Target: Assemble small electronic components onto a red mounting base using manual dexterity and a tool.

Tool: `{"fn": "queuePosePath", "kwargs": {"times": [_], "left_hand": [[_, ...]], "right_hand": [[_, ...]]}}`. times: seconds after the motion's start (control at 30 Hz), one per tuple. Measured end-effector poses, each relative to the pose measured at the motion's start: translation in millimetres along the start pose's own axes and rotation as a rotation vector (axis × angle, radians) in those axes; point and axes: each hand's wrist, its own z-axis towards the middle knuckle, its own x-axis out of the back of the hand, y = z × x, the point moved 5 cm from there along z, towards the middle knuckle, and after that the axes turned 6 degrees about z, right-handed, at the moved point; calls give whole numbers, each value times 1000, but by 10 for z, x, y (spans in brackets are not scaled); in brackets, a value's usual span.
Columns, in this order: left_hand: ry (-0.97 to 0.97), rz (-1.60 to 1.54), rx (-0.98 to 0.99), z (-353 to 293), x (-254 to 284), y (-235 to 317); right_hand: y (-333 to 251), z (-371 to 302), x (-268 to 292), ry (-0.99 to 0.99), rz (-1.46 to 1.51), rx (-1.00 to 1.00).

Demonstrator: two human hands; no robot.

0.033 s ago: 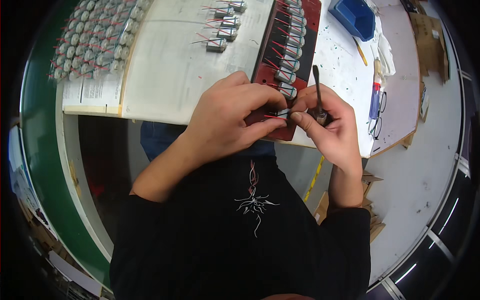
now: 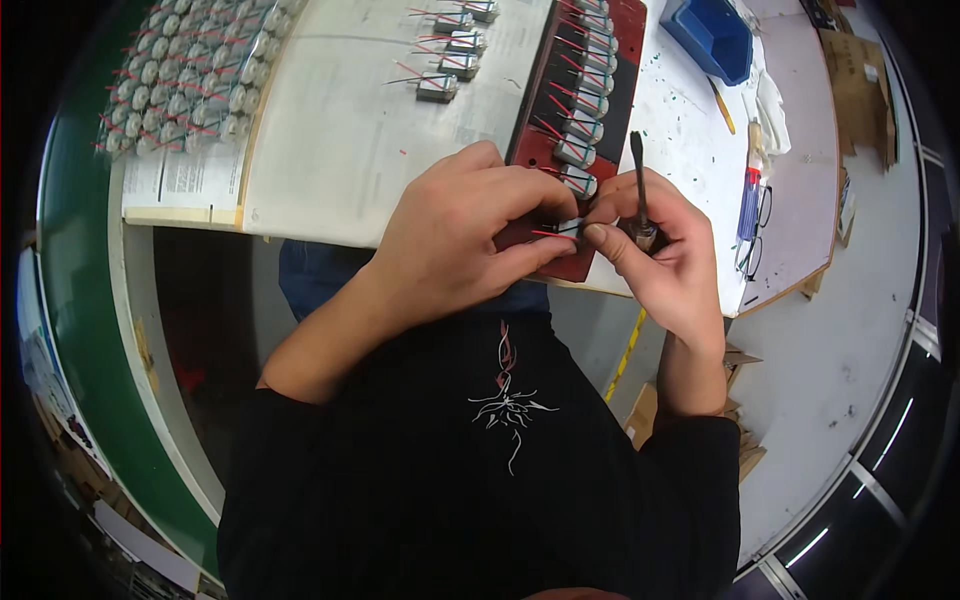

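At the near end of a long red-and-black holder (image 2: 625,120), my left hand (image 2: 460,220) pinches a small motor (image 2: 570,227) with red and dark wires between thumb and fingers. Most of that motor is hidden by the fingertips. From the other side, my right hand (image 2: 665,235) brings its thumb and index finger together at the motor's right end. A screwdriver (image 2: 639,185) is tucked in the same hand, its dark shaft pointing away from me. Beyond my fingers, a row of wired motors (image 2: 582,125) sits along the holder.
Several loose motors (image 2: 437,88) lie on the white board left of the holder. A bagged batch of motors (image 2: 185,85) fills the far left. To the right are a blue bin (image 2: 715,45), a red-and-blue-handled tool (image 2: 750,205) and eyeglasses (image 2: 763,230).
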Motion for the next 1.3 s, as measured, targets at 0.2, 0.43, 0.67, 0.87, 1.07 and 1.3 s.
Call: {"fn": "queuePosePath", "kwargs": {"times": [0.2, 0.43, 0.67, 0.87, 1.07, 1.3], "left_hand": [[42, 12, -42, -1, 11, 17], [43, 47, -22, 1, 4, 26], [101, 116, 40, -10, -64, 76], [76, 153, 29, 3, -67, 65], [56, 157, 35, 10, -73, 59], [27, 185, 61, 4, -75, 57]], "right_hand": [[-55, 43, -28, -2, -48, -40], [-26, 45, -39, 14, -33, -79], [96, -8, -41, 29, 149, -226], [118, -45, 96, 22, 18, -163], [-12, -73, 250, -170, -355, 80], [54, 36, 64, -171, -1001, 217]]}}
